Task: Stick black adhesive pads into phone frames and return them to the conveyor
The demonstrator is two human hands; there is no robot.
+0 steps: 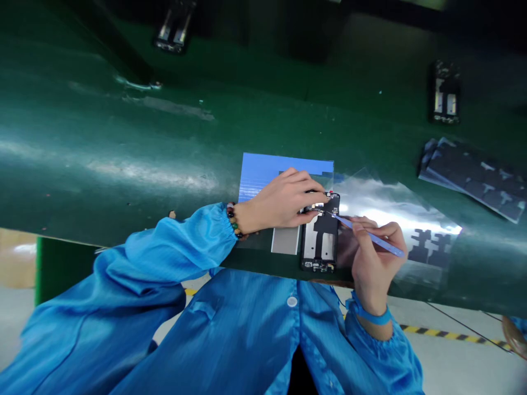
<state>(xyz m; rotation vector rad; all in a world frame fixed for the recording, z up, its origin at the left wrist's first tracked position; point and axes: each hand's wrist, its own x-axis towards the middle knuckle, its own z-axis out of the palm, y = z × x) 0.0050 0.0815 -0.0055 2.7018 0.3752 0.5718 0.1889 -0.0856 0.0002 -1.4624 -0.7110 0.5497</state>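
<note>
An opened smartphone (328, 236), its inner black and silver parts showing, lies upright to me near the table's front edge. My left hand (284, 200) reaches over its upper left side, fingers bent and gripping its upper part; whatever is under the fingertips is hidden. My right hand (376, 252) is closed on a pair of lilac-blue tweezers (381, 242), whose tips meet the upper inside of the phone. Under my left hand lie a blue-and-clear sheet (263, 170) and a grey rectangular piece with white edges (285, 241).
Right of the phone lies a clear plastic sheet (395, 206) bearing black cut-out stickers (430, 247). Beyond it are stacked sticker sheets (477, 178). Two more opened phones (446, 93) lie on the green table (164, 142), one far left, one far right.
</note>
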